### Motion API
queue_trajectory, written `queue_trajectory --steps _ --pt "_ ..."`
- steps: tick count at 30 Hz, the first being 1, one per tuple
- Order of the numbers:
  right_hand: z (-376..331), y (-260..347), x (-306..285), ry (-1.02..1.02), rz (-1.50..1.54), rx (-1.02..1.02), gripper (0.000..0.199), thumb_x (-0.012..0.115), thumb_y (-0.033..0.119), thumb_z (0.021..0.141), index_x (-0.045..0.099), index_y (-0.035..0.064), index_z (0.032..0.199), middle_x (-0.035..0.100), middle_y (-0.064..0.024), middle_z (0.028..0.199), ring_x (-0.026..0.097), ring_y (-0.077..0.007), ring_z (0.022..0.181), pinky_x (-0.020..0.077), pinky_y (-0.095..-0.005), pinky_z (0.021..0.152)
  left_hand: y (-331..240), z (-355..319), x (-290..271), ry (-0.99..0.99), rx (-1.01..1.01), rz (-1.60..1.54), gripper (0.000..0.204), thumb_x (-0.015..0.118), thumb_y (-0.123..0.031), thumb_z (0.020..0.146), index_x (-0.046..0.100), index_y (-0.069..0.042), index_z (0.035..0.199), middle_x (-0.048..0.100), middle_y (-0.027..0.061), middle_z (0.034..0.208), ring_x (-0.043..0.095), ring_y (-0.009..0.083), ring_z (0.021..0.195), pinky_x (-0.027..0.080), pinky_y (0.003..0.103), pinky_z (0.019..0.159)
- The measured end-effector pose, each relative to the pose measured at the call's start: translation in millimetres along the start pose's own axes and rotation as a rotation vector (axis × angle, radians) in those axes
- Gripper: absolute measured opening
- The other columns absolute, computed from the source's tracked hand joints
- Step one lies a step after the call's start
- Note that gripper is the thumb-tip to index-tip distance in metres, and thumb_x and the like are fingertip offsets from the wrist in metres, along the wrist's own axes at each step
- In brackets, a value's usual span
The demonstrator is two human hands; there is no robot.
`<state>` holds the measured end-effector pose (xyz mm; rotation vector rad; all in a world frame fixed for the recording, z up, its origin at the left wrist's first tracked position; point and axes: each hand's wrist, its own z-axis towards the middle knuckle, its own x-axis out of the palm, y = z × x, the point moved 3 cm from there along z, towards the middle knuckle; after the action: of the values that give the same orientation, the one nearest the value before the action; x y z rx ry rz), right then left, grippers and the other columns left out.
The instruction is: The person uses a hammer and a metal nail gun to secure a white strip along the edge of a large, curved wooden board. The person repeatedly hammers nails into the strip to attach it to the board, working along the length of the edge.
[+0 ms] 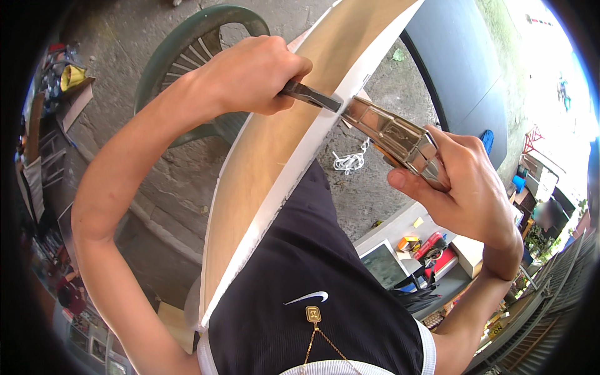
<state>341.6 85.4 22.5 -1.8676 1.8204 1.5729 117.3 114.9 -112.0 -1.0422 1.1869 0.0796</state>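
Observation:
A long curved panel [275, 150], tan on its face with a white strip [282, 181] along its edge, slants from my lap up to the far side. My left hand [262, 72] is closed around a dark metal tool with a flat tip [312, 97]; its handle end is hidden in the fist, so its exact kind cannot be told. That tip rests against the white strip. My right hand [462, 181] grips a shiny metal staple gun [394, 134], its nose up against the same edge, just beside the tip of the left tool.
Beyond the panel stands a green plastic chair [150, 81]. A grey-blue curved surface [456, 62] lies at far right. White cord [351, 161] lies on the concrete. At lower right, a table [400, 219] bears a screen-like panel, a red tool and small boxes.

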Motion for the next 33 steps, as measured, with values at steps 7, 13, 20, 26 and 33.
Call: queue_trajectory --steps 7,13,20,26,33 --pt "0 4 -3 0.059 0.007 0.110 0.038 0.078 0.032 0.082 0.064 -0.0016 0.095 0.045 -0.0082 0.052 0.036 -0.0233 0.043 0.0317 -0.0351 0.048 0 0 -1 0.003 -0.031 -0.017 0.025 0.076 -0.004 0.061 0.055 -0.002 0.072 0.058 0.0133 0.060 0.061 0.0323 0.060 0.047 0.040 0.057" --pt "3 11 -4 0.122 0.142 0.305 0.039 0.078 0.032 0.081 0.064 -0.0025 0.092 0.045 -0.0093 0.052 0.038 -0.0234 0.043 0.0316 -0.0361 0.048 4 -1 1 -0.010 -0.006 -0.023 0.023 0.075 -0.006 0.062 0.055 -0.002 0.072 0.057 0.0137 0.060 0.061 0.0340 0.061 0.046 0.041 0.058" --pt "5 17 -5 0.116 0.034 0.230 0.035 0.079 0.027 0.082 0.059 -0.0015 0.078 0.044 -0.0072 0.050 0.040 -0.0217 0.042 0.0305 -0.0353 0.047 4 -1 1 -0.032 -0.004 -0.029 0.019 0.072 -0.006 0.063 0.054 -0.003 0.070 0.057 0.0139 0.060 0.060 0.0347 0.059 0.046 0.042 0.056" --pt "9 25 -8 0.144 0.106 0.319 0.032 0.076 0.020 0.084 0.053 0.0002 0.073 0.039 -0.0031 0.050 0.035 -0.0157 0.043 0.0286 -0.0326 0.046 6 -2 2 -0.010 -0.011 -0.030 0.019 0.072 -0.005 0.062 0.054 -0.003 0.070 0.057 0.0139 0.060 0.061 0.0349 0.060 0.046 0.042 0.056" --pt "9 25 -6 0.122 0.066 0.295 0.033 0.076 0.018 0.084 0.052 -0.0001 0.071 0.038 -0.0033 0.049 0.035 -0.0143 0.043 0.0281 -0.0318 0.045 4 -2 0 -0.033 -0.016 -0.035 0.020 0.072 -0.004 0.061 0.054 -0.003 0.071 0.058 0.0134 0.060 0.062 0.0345 0.061 0.047 0.042 0.057"
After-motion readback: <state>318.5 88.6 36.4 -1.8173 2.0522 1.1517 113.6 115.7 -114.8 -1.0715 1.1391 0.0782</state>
